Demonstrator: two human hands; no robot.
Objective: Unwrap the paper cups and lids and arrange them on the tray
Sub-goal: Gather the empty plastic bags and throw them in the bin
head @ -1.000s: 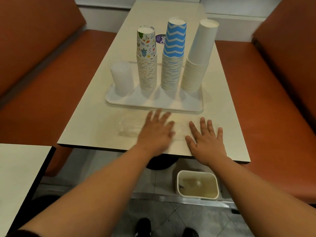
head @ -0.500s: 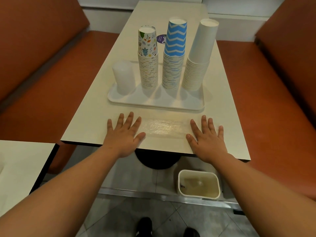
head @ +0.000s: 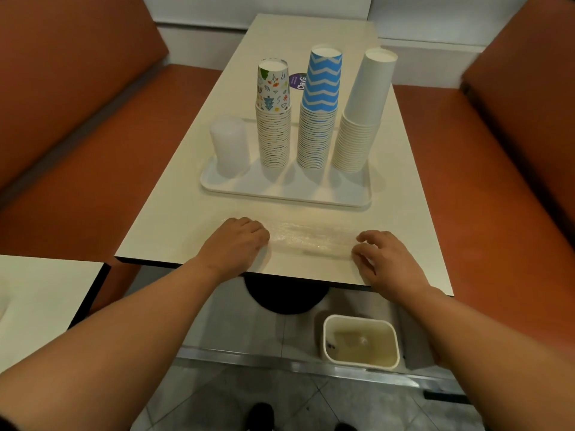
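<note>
A white tray (head: 280, 194) on the table carries a stack of translucent lids (head: 228, 147) at its left. Beside the lids stand three upside-down cup stacks: patterned cups (head: 273, 126), blue zigzag cups (head: 317, 119) and plain white cups (head: 361, 119). In front of the tray a flattened strip of clear plastic wrap (head: 311, 241) lies on the tabletop. My left hand (head: 236, 244) has its fingers curled over the wrap's left end. My right hand (head: 385, 259) curls its fingers on the wrap's right end.
A white bin (head: 361, 342) stands on the floor under the table's near edge. Orange benches (head: 485, 181) flank the table on both sides. A second table's corner (head: 40, 290) is at the lower left. A purple sticker (head: 298, 82) lies behind the cups.
My left hand slid left along the wrap and smoothed it flat, then came back inward. Both hands, flat before, have now curled their fingers at the wrap's ends.
</note>
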